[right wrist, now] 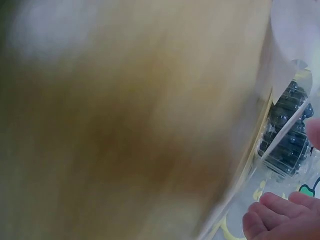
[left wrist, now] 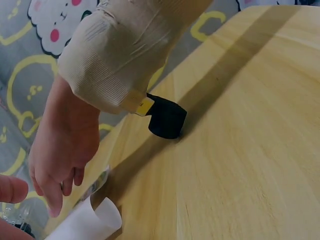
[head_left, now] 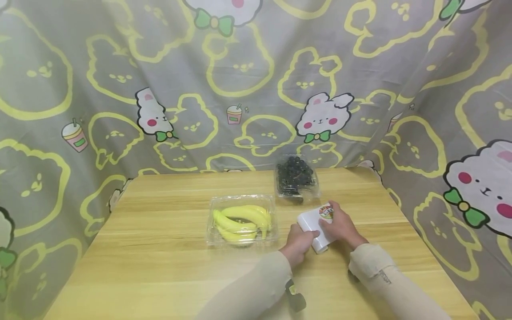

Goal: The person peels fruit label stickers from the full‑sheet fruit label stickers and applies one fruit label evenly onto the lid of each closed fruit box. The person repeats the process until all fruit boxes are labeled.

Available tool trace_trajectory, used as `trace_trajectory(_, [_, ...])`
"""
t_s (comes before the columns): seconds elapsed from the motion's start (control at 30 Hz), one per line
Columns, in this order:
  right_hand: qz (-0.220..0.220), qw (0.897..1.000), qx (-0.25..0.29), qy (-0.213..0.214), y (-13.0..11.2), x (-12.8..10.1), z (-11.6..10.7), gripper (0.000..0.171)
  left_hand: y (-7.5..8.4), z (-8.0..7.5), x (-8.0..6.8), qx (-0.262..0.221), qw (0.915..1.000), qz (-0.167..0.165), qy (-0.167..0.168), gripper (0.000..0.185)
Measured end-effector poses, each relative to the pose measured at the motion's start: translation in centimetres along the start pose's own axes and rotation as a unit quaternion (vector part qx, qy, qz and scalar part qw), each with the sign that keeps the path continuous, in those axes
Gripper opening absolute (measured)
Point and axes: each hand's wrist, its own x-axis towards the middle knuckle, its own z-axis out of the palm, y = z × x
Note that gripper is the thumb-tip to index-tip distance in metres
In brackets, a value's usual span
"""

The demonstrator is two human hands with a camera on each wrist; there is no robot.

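Note:
A white roll [head_left: 311, 222] with a round sticker [head_left: 326, 213] lies on the wooden table [head_left: 160, 249], right of centre. My left hand [head_left: 300, 242] grips its near end, fingers curled round it. My right hand [head_left: 342, 226] rests against the roll's right side, thumb by the sticker. In the left wrist view the right hand [left wrist: 60, 165] hangs with loosely bent fingers over the roll's loose white sheet [left wrist: 85, 222]. The right wrist view is blurred and shows the white sheet [right wrist: 292, 35] and some fingertips [right wrist: 280, 215].
A clear clamshell of bananas [head_left: 242, 221] sits left of the hands. A clear box of dark berries [head_left: 297, 179] stands behind the roll, also seen as the berry box [right wrist: 290, 135]. Patterned cloth [head_left: 240, 80] walls the table at the back and sides.

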Motion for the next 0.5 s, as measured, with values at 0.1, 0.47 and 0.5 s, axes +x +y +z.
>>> trace_trajectory(0.1, [0.001,1.000,0.003,-0.006,-0.16,-0.08,0.04,0.079,0.05,0.09,0.02,-0.003,1.0000,-0.001,-0.002,0.038])
trace_trajectory(0.47, [-0.009,0.999,0.001,-0.039,-0.16,-0.33,0.40,0.081,0.17,0.13,0.12,-0.023,0.9996,0.002,-0.018,0.035])
trace_trajectory(0.5, [-0.011,0.999,-0.001,-0.040,-0.16,-0.31,0.44,0.081,0.20,0.12,0.11,-0.022,0.9996,0.007,-0.018,0.034])
